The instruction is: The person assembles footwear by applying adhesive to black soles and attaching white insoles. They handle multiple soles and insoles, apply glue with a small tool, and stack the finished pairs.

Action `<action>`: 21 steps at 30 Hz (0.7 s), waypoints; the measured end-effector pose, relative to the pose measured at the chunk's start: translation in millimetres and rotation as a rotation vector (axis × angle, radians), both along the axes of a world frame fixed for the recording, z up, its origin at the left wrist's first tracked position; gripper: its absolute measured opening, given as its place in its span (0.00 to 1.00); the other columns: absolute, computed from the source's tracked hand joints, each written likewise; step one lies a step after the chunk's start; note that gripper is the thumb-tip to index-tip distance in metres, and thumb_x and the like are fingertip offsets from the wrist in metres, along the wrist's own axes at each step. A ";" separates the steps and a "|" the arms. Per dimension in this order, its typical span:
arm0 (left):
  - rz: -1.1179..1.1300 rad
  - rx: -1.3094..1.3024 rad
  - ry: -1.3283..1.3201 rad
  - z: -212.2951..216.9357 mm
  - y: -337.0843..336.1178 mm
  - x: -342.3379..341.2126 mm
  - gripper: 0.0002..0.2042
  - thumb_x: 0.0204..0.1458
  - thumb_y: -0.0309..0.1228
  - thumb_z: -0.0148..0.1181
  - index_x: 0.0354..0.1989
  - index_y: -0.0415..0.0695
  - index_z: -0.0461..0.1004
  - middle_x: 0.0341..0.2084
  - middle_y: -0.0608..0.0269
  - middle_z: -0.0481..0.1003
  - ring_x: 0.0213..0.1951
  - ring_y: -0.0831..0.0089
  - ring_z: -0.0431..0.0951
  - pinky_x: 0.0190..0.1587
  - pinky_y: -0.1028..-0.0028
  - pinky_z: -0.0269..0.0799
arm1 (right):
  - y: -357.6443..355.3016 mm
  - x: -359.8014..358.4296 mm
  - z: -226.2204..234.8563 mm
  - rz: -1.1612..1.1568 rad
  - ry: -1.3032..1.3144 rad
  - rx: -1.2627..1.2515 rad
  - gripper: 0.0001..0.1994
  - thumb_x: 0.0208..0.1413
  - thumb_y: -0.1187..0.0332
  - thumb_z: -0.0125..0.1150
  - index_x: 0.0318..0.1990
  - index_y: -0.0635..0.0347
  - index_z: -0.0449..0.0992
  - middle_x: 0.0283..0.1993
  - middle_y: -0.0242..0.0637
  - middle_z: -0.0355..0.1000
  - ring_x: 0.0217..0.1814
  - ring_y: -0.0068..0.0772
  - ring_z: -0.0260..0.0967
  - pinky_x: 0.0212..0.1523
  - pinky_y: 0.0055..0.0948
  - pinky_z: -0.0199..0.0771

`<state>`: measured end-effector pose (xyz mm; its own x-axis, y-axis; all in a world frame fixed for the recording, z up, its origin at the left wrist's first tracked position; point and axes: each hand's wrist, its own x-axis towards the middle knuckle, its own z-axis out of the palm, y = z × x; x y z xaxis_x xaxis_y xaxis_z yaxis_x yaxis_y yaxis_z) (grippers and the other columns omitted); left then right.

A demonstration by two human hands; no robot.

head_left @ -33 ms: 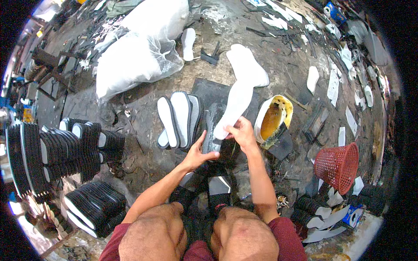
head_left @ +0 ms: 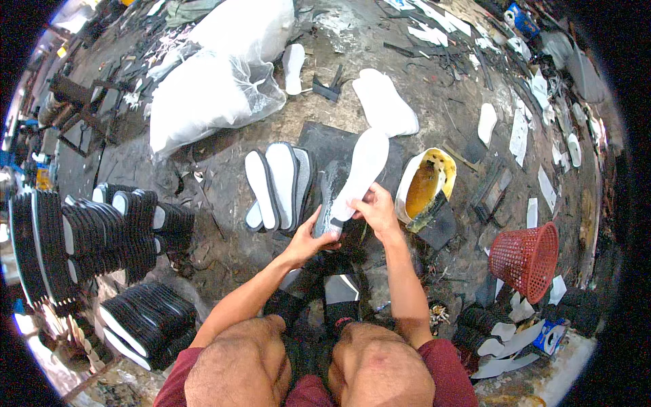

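Note:
My right hand pinches the near end of a white insole, which slants away over a dark shoe sole. My left hand grips the near end of that sole, thumb on top and fingers along its left edge. The insole overlaps the sole's right side; how closely they touch I cannot tell. Just beyond lies a stack of white insoles. To the left rest several dark soles with pale tops. A dark flat board lies under the work.
Right of my hands stands a white tub holding amber, glue-like stuff. A red basket is farther right. Rows of stacked soles fill the left side. Large white bags lie at the far left; scraps litter the floor.
The white insole has shifted slightly toward me, and its far end has drawn back from the insole stack. My left thumb has moved in over the sole's near end.

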<state>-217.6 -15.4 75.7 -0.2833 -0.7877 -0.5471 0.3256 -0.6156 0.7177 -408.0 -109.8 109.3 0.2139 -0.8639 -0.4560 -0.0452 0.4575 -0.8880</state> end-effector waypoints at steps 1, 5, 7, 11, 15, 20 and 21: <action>-0.043 -0.071 -0.099 0.0 2.2 -1.0 0.40 0.63 0.34 0.60 0.77 0.44 0.40 0.61 0.52 0.68 0.59 0.66 0.72 0.57 0.53 0.76 | 4.3 -4.5 -0.2 0.046 0.047 -0.031 0.20 0.51 0.78 0.68 0.52 0.65 0.72 0.44 0.39 0.80 0.40 0.28 0.80 0.36 0.26 0.81; 0.073 0.161 0.220 -4.8 1.3 -4.6 0.33 0.69 0.58 0.32 0.74 0.48 0.51 0.60 0.59 0.71 0.58 0.66 0.74 0.57 0.56 0.75 | 19.0 -3.6 -5.6 -0.009 -0.076 -0.126 0.24 0.49 0.79 0.70 0.54 0.66 0.71 0.44 0.40 0.80 0.43 0.30 0.80 0.43 0.29 0.81; 0.097 0.195 0.283 -9.6 -1.2 -4.9 0.33 0.69 0.57 0.32 0.74 0.48 0.52 0.60 0.59 0.71 0.58 0.65 0.74 0.56 0.57 0.75 | 21.6 -1.1 -6.7 0.047 -0.070 -0.021 0.24 0.48 0.79 0.71 0.54 0.66 0.70 0.44 0.41 0.81 0.44 0.31 0.80 0.46 0.30 0.80; 0.096 0.164 0.266 -17.6 -6.3 -2.6 0.30 0.69 0.48 0.43 0.75 0.47 0.50 0.58 0.58 0.73 0.54 0.67 0.76 0.53 0.62 0.76 | 25.0 4.8 -4.2 0.179 0.055 -0.001 0.25 0.48 0.76 0.73 0.54 0.63 0.71 0.42 0.40 0.81 0.39 0.27 0.79 0.38 0.29 0.79; 0.003 0.025 0.145 -11.0 -4.7 -1.3 0.36 0.62 0.27 0.59 0.76 0.46 0.48 0.55 0.60 0.74 0.52 0.71 0.77 0.52 0.69 0.76 | 23.0 5.2 0.3 0.232 0.216 -0.145 0.21 0.47 0.73 0.74 0.49 0.62 0.75 0.40 0.32 0.81 0.36 0.20 0.74 0.34 0.26 0.73; -0.009 0.027 0.173 16.3 -3.7 3.1 0.43 0.54 0.18 0.64 0.75 0.40 0.44 0.56 0.54 0.74 0.52 0.69 0.77 0.54 0.71 0.75 | -1.9 -5.7 -2.7 -0.007 0.517 -0.646 0.20 0.40 0.61 0.79 0.41 0.56 0.81 0.63 0.43 0.68 0.64 0.47 0.63 0.68 0.47 0.57; -0.020 0.034 0.173 22.2 -3.9 4.1 0.43 0.54 0.18 0.64 0.75 0.39 0.44 0.56 0.53 0.74 0.52 0.69 0.78 0.53 0.71 0.75 | -6.7 -7.1 -4.4 0.011 0.572 -0.695 0.20 0.40 0.62 0.80 0.42 0.57 0.81 0.64 0.44 0.68 0.65 0.45 0.63 0.66 0.45 0.61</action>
